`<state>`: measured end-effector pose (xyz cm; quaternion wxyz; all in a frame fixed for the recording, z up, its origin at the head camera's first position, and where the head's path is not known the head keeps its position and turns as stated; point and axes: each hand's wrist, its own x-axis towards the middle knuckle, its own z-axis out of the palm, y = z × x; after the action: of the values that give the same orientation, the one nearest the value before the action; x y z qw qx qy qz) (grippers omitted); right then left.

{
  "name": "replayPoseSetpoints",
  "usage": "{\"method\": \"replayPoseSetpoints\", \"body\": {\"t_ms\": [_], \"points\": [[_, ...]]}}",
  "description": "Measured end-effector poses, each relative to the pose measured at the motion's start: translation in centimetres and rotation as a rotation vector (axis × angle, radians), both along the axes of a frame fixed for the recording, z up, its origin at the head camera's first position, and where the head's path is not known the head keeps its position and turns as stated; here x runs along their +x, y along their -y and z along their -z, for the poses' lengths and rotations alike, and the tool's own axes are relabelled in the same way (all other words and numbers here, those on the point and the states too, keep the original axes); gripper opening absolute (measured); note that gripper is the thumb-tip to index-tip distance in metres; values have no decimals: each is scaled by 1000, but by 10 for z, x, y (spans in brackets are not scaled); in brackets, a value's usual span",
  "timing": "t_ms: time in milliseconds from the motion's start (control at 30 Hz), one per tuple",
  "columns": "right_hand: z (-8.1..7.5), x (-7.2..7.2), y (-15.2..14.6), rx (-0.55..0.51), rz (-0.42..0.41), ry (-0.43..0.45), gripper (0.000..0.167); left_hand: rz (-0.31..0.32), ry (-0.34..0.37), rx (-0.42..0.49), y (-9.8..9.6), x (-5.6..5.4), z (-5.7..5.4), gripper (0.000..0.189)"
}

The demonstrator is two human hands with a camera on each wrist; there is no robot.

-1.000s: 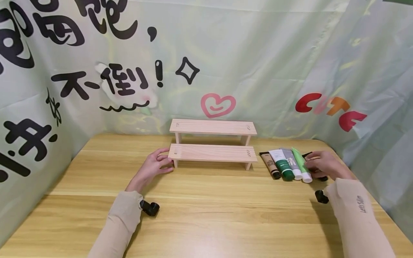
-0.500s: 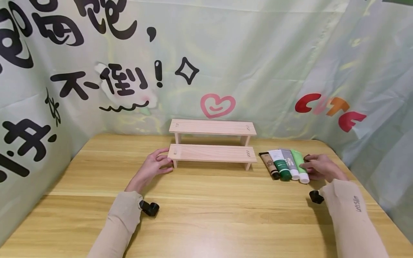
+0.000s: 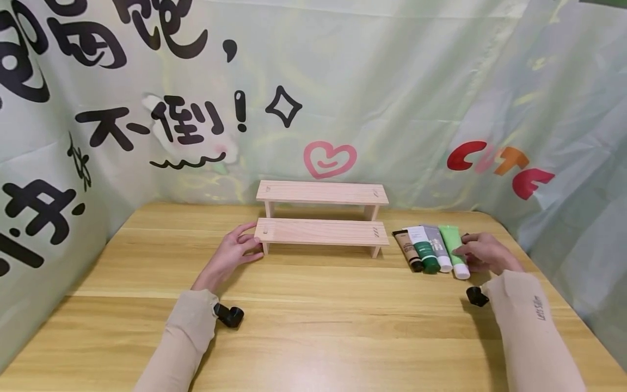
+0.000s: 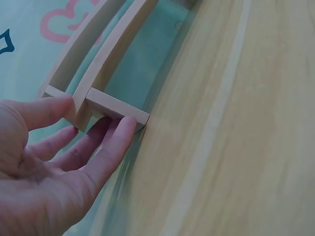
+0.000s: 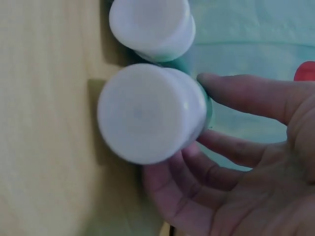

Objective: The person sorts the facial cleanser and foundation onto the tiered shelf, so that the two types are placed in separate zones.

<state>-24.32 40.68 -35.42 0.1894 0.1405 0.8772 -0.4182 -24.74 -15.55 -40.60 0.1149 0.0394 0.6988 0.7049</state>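
Observation:
My left hand [image 3: 236,252] grips the left end of the lower step of a two-tier wooden stand [image 3: 320,231]. In the left wrist view, the thumb lies on the board's end and the fingers [image 4: 110,152] touch the side leg below it. Over on the right, my right hand [image 3: 487,253] holds a light green squeeze tube [image 3: 452,242] lying on the table. Its white cap [image 5: 140,115] faces the right wrist camera, thumb on one side and fingers curled at the other. A dark item beside that hand is mostly hidden.
Left of the green tube lie a grey tube [image 3: 436,245], a white and green tube [image 3: 424,250] and a brown tube [image 3: 407,247], side by side. A printed cloth [image 3: 392,98] hangs behind the wooden table [image 3: 313,326].
My right hand has moved slightly left and the green tube has turned straighter against the grey one. The dark cap once visible beside the hand is now hidden. My left hand stays put.

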Motion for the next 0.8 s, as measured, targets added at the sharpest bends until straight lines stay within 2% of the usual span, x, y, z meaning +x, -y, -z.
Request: {"method": "replayPoseSetpoints", "body": {"t_ms": [167, 367, 800], "points": [[-5, 6, -2, -16, 4, -85, 74, 13, -19, 0, -4, -1, 1, 54], [-18, 8, 7, -54, 48, -211, 77, -5, -13, 4, -4, -2, 2, 54], [-31, 3, 42, -103, 123, -356, 78, -48, 12, 0, -3, -1, 2, 54]]}}
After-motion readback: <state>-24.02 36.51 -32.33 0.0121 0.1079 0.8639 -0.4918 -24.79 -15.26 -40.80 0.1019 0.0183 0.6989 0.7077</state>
